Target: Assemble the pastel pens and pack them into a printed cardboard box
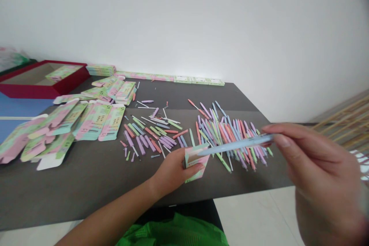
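My left hand point(173, 173) grips a small pastel pen box point(196, 161) near the table's front edge, open end facing right. My right hand point(314, 173) pinches the tail of a light blue pen point(236, 145), whose tip reaches the mouth of the box. Just behind the box lies a heap of pastel pens point(230, 132) in pink, purple, green and blue. A second scatter of pen caps and parts point(150, 134) lies to the left of the heap.
Flat unfolded pastel cartons point(63, 123) are spread over the left of the dark table point(86, 184). A red tray point(37, 78) sits at the far left, with a row of filled boxes point(178, 79) along the wall. Wooden slats point(348, 123) stand at right.
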Tool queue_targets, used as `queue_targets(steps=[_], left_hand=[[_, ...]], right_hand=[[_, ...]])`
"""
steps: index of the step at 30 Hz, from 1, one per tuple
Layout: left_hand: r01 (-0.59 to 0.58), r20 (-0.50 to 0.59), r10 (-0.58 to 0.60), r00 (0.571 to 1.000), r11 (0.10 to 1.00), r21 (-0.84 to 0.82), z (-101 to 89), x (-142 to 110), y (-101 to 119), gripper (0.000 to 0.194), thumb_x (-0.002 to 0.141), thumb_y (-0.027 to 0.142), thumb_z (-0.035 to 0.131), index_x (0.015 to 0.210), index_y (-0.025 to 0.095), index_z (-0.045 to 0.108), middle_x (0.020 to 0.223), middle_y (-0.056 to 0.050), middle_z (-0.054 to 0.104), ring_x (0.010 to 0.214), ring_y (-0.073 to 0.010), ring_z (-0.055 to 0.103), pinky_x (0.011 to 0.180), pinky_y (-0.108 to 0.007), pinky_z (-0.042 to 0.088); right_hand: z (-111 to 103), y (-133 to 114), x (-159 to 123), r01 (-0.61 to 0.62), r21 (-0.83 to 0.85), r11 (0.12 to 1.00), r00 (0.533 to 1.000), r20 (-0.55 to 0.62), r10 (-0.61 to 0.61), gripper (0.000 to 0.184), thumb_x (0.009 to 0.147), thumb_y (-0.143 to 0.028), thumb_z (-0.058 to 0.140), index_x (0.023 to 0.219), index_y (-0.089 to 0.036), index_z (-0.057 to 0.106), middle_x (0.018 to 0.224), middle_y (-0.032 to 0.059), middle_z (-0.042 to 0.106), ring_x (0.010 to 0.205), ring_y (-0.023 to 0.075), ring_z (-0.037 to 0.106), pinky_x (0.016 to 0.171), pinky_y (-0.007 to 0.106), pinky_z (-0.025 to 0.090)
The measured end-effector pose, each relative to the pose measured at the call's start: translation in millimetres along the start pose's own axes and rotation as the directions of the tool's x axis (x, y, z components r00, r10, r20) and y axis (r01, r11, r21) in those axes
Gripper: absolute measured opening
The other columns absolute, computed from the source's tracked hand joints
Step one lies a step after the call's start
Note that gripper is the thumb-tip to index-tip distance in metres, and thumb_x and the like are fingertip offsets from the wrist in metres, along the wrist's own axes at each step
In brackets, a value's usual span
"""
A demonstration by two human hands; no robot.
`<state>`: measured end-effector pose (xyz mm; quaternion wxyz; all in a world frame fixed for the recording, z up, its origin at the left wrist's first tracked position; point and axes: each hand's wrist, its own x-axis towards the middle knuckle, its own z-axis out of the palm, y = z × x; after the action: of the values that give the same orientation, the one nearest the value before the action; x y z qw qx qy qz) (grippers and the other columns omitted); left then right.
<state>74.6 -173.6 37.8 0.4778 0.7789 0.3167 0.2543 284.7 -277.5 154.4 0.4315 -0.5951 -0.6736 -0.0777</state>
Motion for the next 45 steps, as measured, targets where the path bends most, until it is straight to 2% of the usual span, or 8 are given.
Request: queue_targets(steps=[4, 8, 11, 16, 22, 28, 35, 45], left_hand=[[-0.035, 0.015, 0.034, 0.999, 0.998, 0.053, 1.4, 0.6, 0.0, 0.030, 0.077, 0.030, 0.061, 0.105, 0.020, 0.065, 0.097, -0.002, 0.070, 0.090, -0.0199, 0.063, 0.080, -0.027, 0.047], [-0.083, 0.014, 0.082, 0.997, 0.990, 0.115, 3.3, 1.1, 0.5, 0.027, 0.077, 0.031, 0.061, 0.101, 0.021, 0.065, 0.096, -0.001, 0.069, 0.088, -0.0185, 0.061, 0.081, -0.026, 0.045], [-0.097, 0.016, 0.096, 0.995, 0.984, 0.151, 5.1, 1.6, 0.4, 0.020, 0.077, 0.033, 0.059, 0.089, 0.018, 0.065, 0.084, -0.001, 0.069, 0.079, -0.0173, 0.061, 0.074, -0.026, 0.046], [-0.098, 0.005, 0.098, 0.995, 0.989, 0.107, 5.3, 2.0, -0.8, 0.021, 0.078, 0.032, 0.059, 0.091, 0.017, 0.065, 0.087, -0.003, 0.069, 0.081, -0.0188, 0.061, 0.074, -0.027, 0.046], [-0.037, 0.021, 0.036, 0.999, 0.999, 0.013, 2.8, 0.5, -4.8, 0.032, 0.079, 0.033, 0.059, 0.106, 0.018, 0.065, 0.101, -0.005, 0.069, 0.094, -0.0222, 0.062, 0.084, -0.030, 0.047], [0.003, -0.005, -0.003, 1.000, 0.997, -0.081, 3.4, 0.8, -12.1, 0.036, 0.077, 0.033, 0.061, 0.110, 0.018, 0.064, 0.103, -0.005, 0.070, 0.095, -0.0221, 0.063, 0.086, -0.031, 0.048], [0.040, -0.045, -0.046, 0.998, 0.992, -0.120, 3.3, 1.6, -16.6, 0.035, 0.076, 0.033, 0.062, 0.108, 0.018, 0.065, 0.102, -0.004, 0.071, 0.089, -0.0215, 0.065, 0.080, -0.029, 0.051], [0.057, -0.074, -0.059, 0.996, 0.998, -0.027, 0.7, 3.4, -18.7, 0.031, 0.075, 0.033, 0.062, 0.102, 0.018, 0.068, 0.090, -0.003, 0.073, 0.082, -0.0209, 0.065, 0.076, -0.028, 0.051]], right_hand=[[7.2, -4.7, 11.7, 0.178, -0.025, 0.984, 0.967, 0.188, -0.170, 0.023, 0.085, -0.016, 0.054, 0.105, -0.026, 0.062, 0.092, 0.0014, 0.068, 0.082, 0.0179, 0.062, 0.072, 0.032, 0.046], [30.7, -9.3, 15.1, 0.327, 0.009, 0.945, 0.866, 0.396, -0.304, 0.020, 0.088, -0.018, 0.052, 0.104, -0.021, 0.062, 0.093, 0.0035, 0.069, 0.085, 0.0181, 0.062, 0.080, 0.035, 0.041], [54.0, -10.6, 12.3, 0.336, 0.048, 0.941, 0.814, 0.488, -0.316, 0.019, 0.090, -0.021, 0.048, 0.103, -0.020, 0.062, 0.093, 0.0044, 0.069, 0.086, 0.0178, 0.061, 0.079, 0.035, 0.040], [68.0, -9.1, 7.6, 0.292, 0.068, 0.954, 0.823, 0.490, -0.287, 0.025, 0.089, -0.028, 0.053, 0.111, -0.019, 0.059, 0.097, 0.0055, 0.068, 0.089, 0.0188, 0.060, 0.079, 0.034, 0.040], [42.2, 10.2, 7.0, 0.068, -0.002, 0.998, 0.971, 0.228, -0.066, 0.017, 0.085, -0.027, 0.056, 0.101, -0.022, 0.062, 0.087, 0.0026, 0.067, 0.084, 0.0180, 0.061, 0.077, 0.033, 0.044], [30.7, 66.1, -4.8, -0.244, -0.159, 0.957, 0.966, 0.052, 0.255, 0.015, 0.083, -0.031, 0.056, 0.086, -0.021, 0.067, 0.083, 0.0022, 0.068, 0.077, 0.0179, 0.063, 0.069, 0.029, 0.047], [57.3, 120.1, -33.8, -0.179, -0.361, 0.915, 0.923, 0.260, 0.283, 0.019, 0.083, -0.025, 0.051, 0.086, -0.017, 0.069, 0.081, 0.0057, 0.070, 0.072, 0.0186, 0.063, 0.069, 0.029, 0.045], [86.5, 142.2, -64.1, -0.028, -0.619, 0.785, 0.828, 0.426, 0.365, 0.029, 0.081, -0.029, 0.056, 0.108, -0.019, 0.063, 0.112, 0.0104, 0.062, 0.101, 0.0255, 0.057, 0.083, 0.036, 0.039]])
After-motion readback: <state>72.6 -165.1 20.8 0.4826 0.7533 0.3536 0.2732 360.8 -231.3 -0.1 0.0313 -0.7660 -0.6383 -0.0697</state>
